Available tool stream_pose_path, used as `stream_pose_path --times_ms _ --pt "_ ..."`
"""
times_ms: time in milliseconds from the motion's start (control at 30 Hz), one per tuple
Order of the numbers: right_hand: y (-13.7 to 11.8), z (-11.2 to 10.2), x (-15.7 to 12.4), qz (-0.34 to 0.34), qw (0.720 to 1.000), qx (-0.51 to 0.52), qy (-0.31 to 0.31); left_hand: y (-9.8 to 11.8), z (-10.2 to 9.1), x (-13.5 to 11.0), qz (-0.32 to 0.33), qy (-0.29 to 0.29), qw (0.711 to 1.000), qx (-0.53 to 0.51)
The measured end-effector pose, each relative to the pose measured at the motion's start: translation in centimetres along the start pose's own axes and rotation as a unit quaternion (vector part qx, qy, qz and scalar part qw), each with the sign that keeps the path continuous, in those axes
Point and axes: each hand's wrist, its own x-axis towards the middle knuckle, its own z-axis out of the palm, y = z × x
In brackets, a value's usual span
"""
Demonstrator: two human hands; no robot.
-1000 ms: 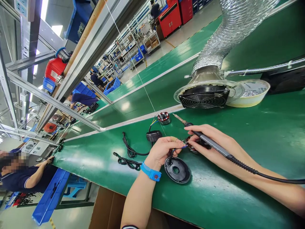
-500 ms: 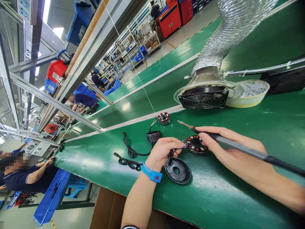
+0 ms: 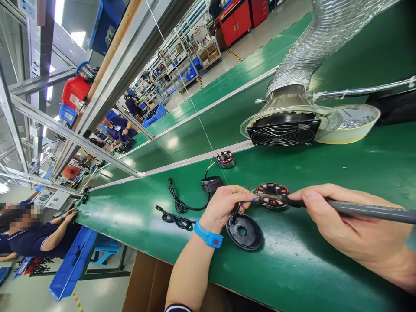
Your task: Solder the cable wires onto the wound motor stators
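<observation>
My left hand (image 3: pixel 224 203) is closed in a pinch on thin wires (image 3: pixel 254 199), a blue one among them, at the left edge of a motor stator (image 3: pixel 276 189) with red and white coils. A soldering iron (image 3: pixel 364 208) is gripped in my right hand (image 3: pixel 341 221), its tip crossing the stator's top and reaching the wire ends by my left fingertips. Whether the tip touches them is too small to tell. Below my left hand lies a round black cover (image 3: pixel 251 238) with a centre hole, its lead running up to the pinched wires.
A second stator (image 3: pixel 227 165) lies behind, wired to a black cap (image 3: pixel 211 184). Coiled black cables (image 3: pixel 177 222) rest to the left. A fume fan (image 3: pixel 282 132) with a foil duct stands at the back. One thin strand (image 3: pixel 203 125) slants down towards my left hand. Co-workers sit further left.
My right hand has brought the soldering iron down, from above the stator onto its left edge at the wires. That hand has moved off the stator's rim. My left hand keeps its pinch.
</observation>
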Motion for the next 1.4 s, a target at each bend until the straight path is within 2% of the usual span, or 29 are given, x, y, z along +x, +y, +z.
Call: stream_pose_path --times_ms 167,367,567,733,833,967,1067,1200,1400 --pt "0.4 0.1 -0.6 0.059 0.998 0.030 -0.001 0.1 0.1 -0.1 0.000 0.005 1.000 0.004" --pt "0.4 0.3 -0.5 0.154 0.987 0.033 0.045 0.3 0.3 -0.2 -0.001 0.009 1.000 0.006" --pt "0.3 0.2 -0.1 0.182 0.981 0.033 0.061 0.6 0.4 -0.4 0.002 0.005 1.000 0.014" --pt "0.3 0.2 -0.2 0.172 0.982 0.038 0.061 0.5 0.4 -0.4 0.002 0.005 1.000 0.011" --pt "0.4 0.3 -0.4 0.154 0.986 0.039 0.040 0.5 0.4 -0.3 -0.002 0.007 1.000 0.009" --pt "0.5 0.7 -0.8 0.094 0.995 0.008 0.004 0.6 0.5 -0.4 0.002 0.015 1.000 0.015" --pt "0.8 1.5 -1.3 0.041 0.997 0.046 -0.045 0.7 0.6 -0.6 0.004 0.023 0.999 0.026" --pt "1.7 3.1 -2.3 0.053 0.988 0.075 -0.120 0.7 0.6 -0.8 0.026 0.019 0.998 0.059" --pt "3.1 5.0 -3.4 0.023 0.985 0.092 -0.146 0.5 0.6 -0.9 0.068 0.015 0.992 0.101"
